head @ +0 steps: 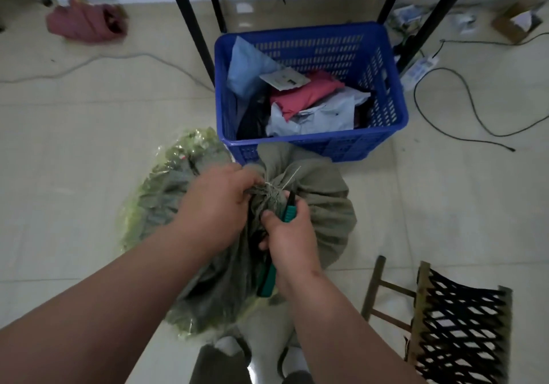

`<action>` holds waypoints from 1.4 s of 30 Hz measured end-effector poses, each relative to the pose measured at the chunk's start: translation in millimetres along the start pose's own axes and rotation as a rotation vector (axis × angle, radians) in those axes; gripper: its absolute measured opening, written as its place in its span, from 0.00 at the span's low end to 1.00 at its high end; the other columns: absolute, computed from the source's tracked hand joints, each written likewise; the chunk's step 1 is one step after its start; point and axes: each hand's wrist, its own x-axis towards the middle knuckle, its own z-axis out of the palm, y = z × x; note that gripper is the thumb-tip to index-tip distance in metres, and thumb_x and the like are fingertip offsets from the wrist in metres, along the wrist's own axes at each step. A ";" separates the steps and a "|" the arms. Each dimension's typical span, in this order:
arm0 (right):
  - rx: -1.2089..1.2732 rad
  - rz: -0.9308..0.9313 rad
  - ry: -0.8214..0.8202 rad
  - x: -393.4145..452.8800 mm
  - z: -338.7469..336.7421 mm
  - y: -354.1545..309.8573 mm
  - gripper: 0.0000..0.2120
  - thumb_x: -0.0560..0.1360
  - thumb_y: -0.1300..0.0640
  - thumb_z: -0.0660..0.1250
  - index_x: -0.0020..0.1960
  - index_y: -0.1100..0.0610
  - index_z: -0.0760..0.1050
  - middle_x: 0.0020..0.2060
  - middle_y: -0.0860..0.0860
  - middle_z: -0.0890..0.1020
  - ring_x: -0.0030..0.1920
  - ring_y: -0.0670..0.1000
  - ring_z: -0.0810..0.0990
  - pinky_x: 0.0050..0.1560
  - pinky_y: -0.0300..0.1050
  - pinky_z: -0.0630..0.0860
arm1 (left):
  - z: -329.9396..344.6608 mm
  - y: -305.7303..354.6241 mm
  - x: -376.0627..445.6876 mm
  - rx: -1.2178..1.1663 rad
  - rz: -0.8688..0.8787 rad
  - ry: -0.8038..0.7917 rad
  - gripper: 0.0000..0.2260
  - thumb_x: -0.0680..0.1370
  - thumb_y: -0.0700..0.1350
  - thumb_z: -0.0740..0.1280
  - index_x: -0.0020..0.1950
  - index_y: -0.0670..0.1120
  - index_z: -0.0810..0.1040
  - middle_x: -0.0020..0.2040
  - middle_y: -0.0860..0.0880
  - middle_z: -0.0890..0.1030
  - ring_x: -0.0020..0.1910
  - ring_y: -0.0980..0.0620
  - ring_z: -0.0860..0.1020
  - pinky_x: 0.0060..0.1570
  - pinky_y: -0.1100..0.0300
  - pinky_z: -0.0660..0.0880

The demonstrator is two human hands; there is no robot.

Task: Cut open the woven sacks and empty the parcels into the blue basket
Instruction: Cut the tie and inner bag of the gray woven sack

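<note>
Sack [320,205], grey-green woven, stands at centre frame, its gathered neck bound with pale string [271,189] and pointing up toward the camera. Blue basket [383,92] sits just beyond it, upper centre, touching or nearly touching the sack's far side; it already holds several parcels [315,113]. A second bag of shiny green plastic [166,193] lies against the sack's left side.

Left hand [219,202] is closed around the bunched neck from the left, fingers meeting the knot. Right hand [292,235] is wrapped around a teal-handled cutter [288,212], dark tip directed up the frame and resting just right of the tied neck. Whether the blade is under the string cannot be told; the frame is soft there.

Governing relation: the binding lies immediately upper left of the cutter tip, with the tool's long axis running roughly parallel to the neck, lower edge to centre. Judgement: the cutting step is in hand, the tie not yet severed. The right hand is the nearer to the work. Risk noted: left fingers sit very close to the cutting line.
</note>
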 end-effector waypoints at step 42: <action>-0.140 0.116 0.027 75.4 16.4 74.8 0.08 0.76 0.60 0.70 0.43 0.51 0.73 0.38 0.51 0.77 0.35 0.48 0.74 0.29 0.35 0.72 | 97.4 -79.8 3.3 -0.193 -0.358 -0.152 0.10 0.75 0.54 0.68 0.48 0.50 0.72 0.41 0.54 0.76 0.39 0.54 0.75 0.35 0.60 0.66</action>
